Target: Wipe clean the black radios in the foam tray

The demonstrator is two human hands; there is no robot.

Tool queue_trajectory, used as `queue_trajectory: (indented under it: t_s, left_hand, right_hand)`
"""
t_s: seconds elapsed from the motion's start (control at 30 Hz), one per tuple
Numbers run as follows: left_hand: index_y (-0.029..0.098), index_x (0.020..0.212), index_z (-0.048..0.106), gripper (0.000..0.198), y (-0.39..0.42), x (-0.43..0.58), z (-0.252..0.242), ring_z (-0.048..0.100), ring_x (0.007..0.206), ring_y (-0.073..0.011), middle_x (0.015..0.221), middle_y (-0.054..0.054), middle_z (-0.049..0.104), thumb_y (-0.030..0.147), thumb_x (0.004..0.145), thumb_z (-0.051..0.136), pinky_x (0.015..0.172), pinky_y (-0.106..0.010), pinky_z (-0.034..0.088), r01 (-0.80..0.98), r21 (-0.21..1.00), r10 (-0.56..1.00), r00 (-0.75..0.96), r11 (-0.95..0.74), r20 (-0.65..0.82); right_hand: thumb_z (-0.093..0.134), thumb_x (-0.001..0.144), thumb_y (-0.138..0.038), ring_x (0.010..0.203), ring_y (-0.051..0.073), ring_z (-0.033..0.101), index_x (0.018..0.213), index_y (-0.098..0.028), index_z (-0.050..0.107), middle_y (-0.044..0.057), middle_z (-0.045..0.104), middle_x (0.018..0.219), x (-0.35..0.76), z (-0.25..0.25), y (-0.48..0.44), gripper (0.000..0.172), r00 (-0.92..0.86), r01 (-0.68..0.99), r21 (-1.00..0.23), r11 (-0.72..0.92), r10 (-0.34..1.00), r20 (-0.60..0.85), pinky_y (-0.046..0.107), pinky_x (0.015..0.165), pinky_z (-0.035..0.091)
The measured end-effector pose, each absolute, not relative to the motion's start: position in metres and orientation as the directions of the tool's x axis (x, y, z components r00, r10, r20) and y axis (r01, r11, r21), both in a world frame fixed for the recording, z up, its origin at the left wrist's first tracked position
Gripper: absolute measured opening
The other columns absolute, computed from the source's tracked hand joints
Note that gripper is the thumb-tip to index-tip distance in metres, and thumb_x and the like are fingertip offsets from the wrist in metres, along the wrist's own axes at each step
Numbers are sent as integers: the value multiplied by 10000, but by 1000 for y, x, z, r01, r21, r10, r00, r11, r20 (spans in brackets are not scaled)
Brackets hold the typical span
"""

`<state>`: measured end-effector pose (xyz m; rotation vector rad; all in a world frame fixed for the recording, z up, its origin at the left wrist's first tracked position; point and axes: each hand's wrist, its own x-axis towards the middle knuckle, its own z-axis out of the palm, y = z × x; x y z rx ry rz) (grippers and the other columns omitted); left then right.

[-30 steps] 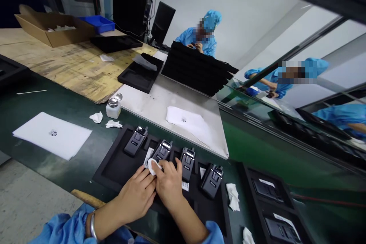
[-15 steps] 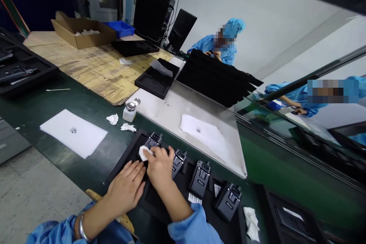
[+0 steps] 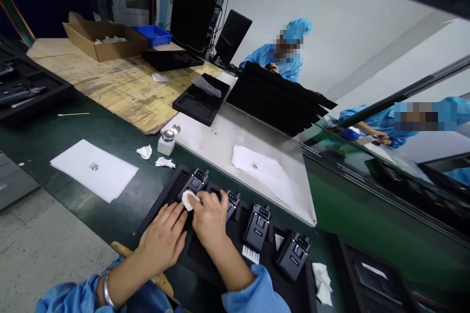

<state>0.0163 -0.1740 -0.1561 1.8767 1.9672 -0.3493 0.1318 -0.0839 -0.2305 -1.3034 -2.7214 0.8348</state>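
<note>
My right hand pinches a wad of white tissue and presses it on the lower face of a black boxy handheld device. Flat and with fingers stretched out, my left hand rests at that device's lower end, on the edge of the black foam tray. A second device is partly covered by my right hand. To the right, a third device and a fourth device lie in the same tray, with a printed label strip below the third.
A small pump bottle and crumpled tissues stand beyond the tray. Folded white cloth or paper lies left. Another foam tray is at right. Across the bench, a co-worker handles something dark.
My right hand and the tissue have slid slightly right and down along the first device, uncovering more of its face. My left hand has barely moved.
</note>
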Motion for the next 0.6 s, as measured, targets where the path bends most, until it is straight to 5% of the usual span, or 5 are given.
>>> queue_trajectory:
  t_s: [0.2, 0.6]
  left_hand:
    - [265, 1297, 556, 529, -165, 17, -153, 339, 1359, -142, 1457, 77, 352, 433, 804, 464, 1149, -317, 223, 1000, -5, 869, -22, 23, -494]
    - [271, 1321, 534, 553, -165, 16, -153, 318, 1383, -140, 1488, 69, 300, 435, 798, 461, 1149, -310, 214, 1000, -12, 856, -13, 7, -517]
  right_hand:
    - [535, 816, -422, 938, 40, 282, 1097, -373, 589, -9, 532, 1015, 128, -239, -75, 290, -708, 669, -464, 581, 688, -158, 414, 1115, 144]
    - [527, 821, -398, 952, 36, 287, 1121, -379, 578, -33, 541, 1048, 138, -240, -75, 304, -735, 650, -463, 603, 654, -180, 468, 1175, 98]
